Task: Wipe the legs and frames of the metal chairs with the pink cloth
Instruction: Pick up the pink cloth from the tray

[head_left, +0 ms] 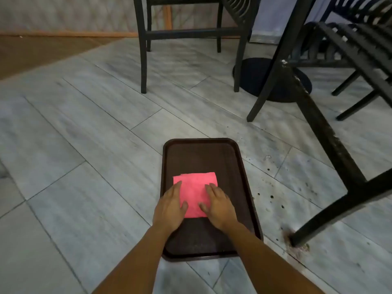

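Grey tiled floor [84,124] all around, so everything's happening low down. Nearest, a brown tray [244,166] is set flat on the floor, and the pink cloth [194,187] is laid folded into a neat square on it. Both hands are placed on the cloth: the left hand [169,205] on its left edge, the right hand [219,205] on its right edge, fingers kept flat and straight, nothing gripped or pinched.

Just right of the tray, a dark metal chair [318,124] is seen, with one leg landing near the tray's lower right corner. That leg looks rusty and grimy, and the floor beside it is dotted with dark specks. Farther back, another chair [144,60] is stood near a round black base [254,68], and slatted chair parts can be made out at the top right.

Progress-wise, it's basically at zero, judging by this: the cloth hasn't been lifted and no leg or frame is being touched. Every chair is presumably still left to be wiped.
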`<state>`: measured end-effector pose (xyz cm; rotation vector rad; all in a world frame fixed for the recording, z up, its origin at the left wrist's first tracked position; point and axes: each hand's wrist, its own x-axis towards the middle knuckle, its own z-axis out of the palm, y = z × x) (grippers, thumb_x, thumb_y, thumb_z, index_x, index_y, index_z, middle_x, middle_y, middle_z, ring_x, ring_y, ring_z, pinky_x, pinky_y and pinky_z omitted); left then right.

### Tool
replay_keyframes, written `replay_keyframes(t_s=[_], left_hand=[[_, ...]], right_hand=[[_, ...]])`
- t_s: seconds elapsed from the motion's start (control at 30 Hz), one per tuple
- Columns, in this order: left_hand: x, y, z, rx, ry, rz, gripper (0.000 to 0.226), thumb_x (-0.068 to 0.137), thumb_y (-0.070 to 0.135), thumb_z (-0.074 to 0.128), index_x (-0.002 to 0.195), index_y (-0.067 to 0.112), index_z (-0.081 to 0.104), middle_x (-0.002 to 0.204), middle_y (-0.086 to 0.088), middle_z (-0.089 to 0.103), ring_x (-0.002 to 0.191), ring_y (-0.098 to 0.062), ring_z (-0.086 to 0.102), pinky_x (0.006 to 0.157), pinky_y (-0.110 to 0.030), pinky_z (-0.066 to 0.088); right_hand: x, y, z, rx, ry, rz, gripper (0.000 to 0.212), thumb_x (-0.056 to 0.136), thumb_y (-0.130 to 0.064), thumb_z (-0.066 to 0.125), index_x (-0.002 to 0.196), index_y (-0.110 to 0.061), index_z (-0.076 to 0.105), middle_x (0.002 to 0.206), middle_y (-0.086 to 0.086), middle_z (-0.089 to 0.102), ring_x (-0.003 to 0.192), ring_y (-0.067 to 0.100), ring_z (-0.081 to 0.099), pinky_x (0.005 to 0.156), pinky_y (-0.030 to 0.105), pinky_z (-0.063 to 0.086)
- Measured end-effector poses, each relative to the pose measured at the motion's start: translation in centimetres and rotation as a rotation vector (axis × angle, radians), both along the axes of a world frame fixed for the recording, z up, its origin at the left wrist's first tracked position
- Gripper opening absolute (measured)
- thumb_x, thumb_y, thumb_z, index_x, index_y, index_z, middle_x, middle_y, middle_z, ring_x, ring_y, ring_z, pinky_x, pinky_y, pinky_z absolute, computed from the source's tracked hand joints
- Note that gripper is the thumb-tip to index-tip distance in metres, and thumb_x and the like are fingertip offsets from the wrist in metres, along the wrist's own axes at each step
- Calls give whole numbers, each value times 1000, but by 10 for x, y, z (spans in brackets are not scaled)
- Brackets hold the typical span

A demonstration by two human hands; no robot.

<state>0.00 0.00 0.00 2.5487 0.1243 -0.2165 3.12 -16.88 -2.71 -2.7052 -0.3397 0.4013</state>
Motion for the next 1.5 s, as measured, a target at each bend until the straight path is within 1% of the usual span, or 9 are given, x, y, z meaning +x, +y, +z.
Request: replay_keyframes(t_s=[0.33,0.47,0.57,0.63,0.73,0.8,0.93,1.07,1.5], left_hand=[[3,3,-24,-9,-13,-9,62,93,26,47,148,19,19,152,-3,30,135,-19,35,109,-31,31],[2,6,-30,0,-7,-3,62,92,27,49,147,19,22,151,-3,32,135,-18,35,109,-32,32],[3,7,-32,7,-8,5,61,92,28,49,146,20,23,150,-3,33,135,-19,35,109,-33,32],[4,7,-32,4,-8,11,60,92,28,49,146,20,25,150,-2,33,134,-19,36,108,-34,33],[6,6,-32,-16,-4,33,55,93,28,48,144,19,29,149,-3,35,133,-20,38,106,-35,36],[8,6,-31,-28,-7,47,52,94,28,46,143,18,32,149,-3,36,132,-20,39,106,-36,37],[19,5,-24,-24,-29,31,48,96,29,43,142,17,34,149,-2,36,133,-20,39,106,-34,37],[34,3,-13,-41,-41,38,46,97,37,38,140,18,36,147,-2,37,131,-21,41,104,-35,37],[57,-17,34,-501,189,391,59,94,55,31,130,12,49,129,-14,55,115,-29,53,101,-42,42]], right_hand=[[-4,-3,-33,-132,54,121,96,83,-57,54,150,-14,1,157,7,-8,144,26,-8,115,47,3],[-2,0,-36,-139,-66,131,71,84,-40,63,142,-9,35,151,17,26,139,37,25,109,51,26],[4,1,-40,-191,-120,133,47,67,-28,82,108,-8,69,119,21,62,104,40,62,78,50,53],[8,1,-39,-167,-160,142,36,70,-21,78,103,-8,70,116,21,64,102,41,63,77,48,54],[10,2,-29,-130,-177,132,31,91,-13,53,120,-7,59,133,17,53,123,38,48,96,44,43],[9,3,-23,-93,-211,98,28,93,-10,47,118,-6,58,124,16,58,115,34,52,91,41,43],[14,5,-5,-31,-276,77,16,84,-1,54,97,-4,62,94,15,64,84,34,61,66,39,47],[22,5,11,0,-375,63,26,63,5,72,86,-7,65,77,8,66,64,27,63,50,31,49],[8,0,66,196,-656,98,33,71,-2,70,103,-6,63,98,8,68,80,21,63,66,30,54]])
